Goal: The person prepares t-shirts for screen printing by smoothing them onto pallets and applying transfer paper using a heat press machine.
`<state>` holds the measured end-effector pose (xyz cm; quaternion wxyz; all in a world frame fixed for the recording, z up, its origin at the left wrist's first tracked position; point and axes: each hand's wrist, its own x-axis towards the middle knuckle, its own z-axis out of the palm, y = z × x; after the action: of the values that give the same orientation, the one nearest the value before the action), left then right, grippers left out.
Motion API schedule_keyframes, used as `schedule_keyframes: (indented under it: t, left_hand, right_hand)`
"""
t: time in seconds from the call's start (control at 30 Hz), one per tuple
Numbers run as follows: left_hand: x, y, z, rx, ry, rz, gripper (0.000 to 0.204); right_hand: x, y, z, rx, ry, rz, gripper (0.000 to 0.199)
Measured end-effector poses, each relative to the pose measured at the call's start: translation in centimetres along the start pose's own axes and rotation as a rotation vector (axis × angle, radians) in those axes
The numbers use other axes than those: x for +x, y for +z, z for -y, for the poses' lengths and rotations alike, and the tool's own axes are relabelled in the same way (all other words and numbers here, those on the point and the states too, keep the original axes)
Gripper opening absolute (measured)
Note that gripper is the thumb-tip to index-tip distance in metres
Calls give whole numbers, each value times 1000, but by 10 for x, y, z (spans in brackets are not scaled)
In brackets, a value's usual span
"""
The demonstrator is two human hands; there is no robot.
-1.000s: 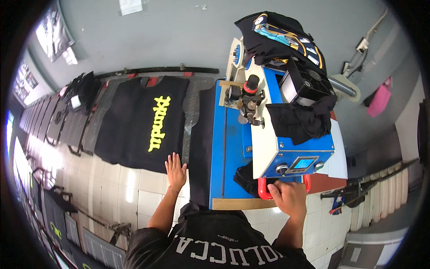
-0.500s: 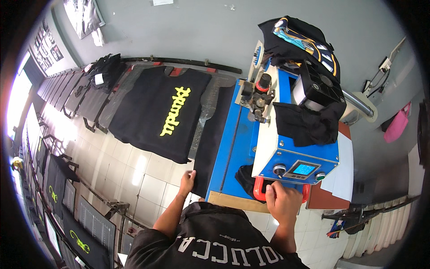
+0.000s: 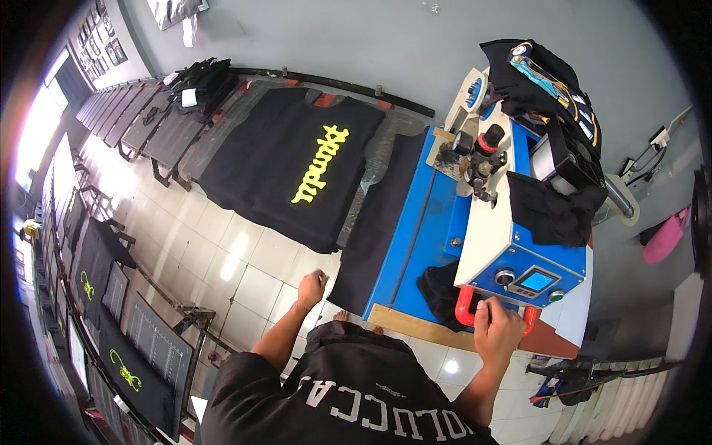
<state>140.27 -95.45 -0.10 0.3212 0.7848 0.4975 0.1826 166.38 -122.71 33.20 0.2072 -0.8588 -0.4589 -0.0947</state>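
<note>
My right hand (image 3: pixel 498 326) is closed round the red handle (image 3: pixel 464 305) at the front of a blue and white heat press (image 3: pixel 482 245). Black cloth (image 3: pixel 441 293) bunches out beneath the press head. My left hand (image 3: pixel 313 289) is loosely closed over the tiled floor, with nothing seen in it. It is just left of a black cloth strip (image 3: pixel 378 230) lying along the press's blue table (image 3: pixel 415 222). Beyond it a black shirt (image 3: pixel 274 163) with bright yellow lettering is spread on a dark board.
Another black cloth (image 3: pixel 552 204) drapes over the press head, and a printed dark garment (image 3: pixel 549 81) lies on its back. Long rows of dark printing boards (image 3: pixel 141 122) run off to the left. A brown board (image 3: pixel 552 341) with white paper is at the right.
My left hand has drawn away from the edge of the black strip. The view has shifted, so the press sits further right. My right hand still grips the handle.
</note>
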Motion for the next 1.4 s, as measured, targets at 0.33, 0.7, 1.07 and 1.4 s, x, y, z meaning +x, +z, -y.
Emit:
schedule_keyframes:
  t: [0.33,0.7,1.07,1.4]
  left_hand:
    - [161,-40,-27,388,-62,-256,76]
    - [157,-31,-19,408,13,-257,69]
    - [155,-28,-20,406,-60,-330,67]
    - [152,-27,-20,389,24,-315,64]
  right_hand:
    - [-2,5,1,-27,21,-51,22]
    - [-1,7,3,-49,16,-77,21]
    - [-1,7,5,-23,19,-110,20]
    - [1,8,5,-32,11,-99,21]
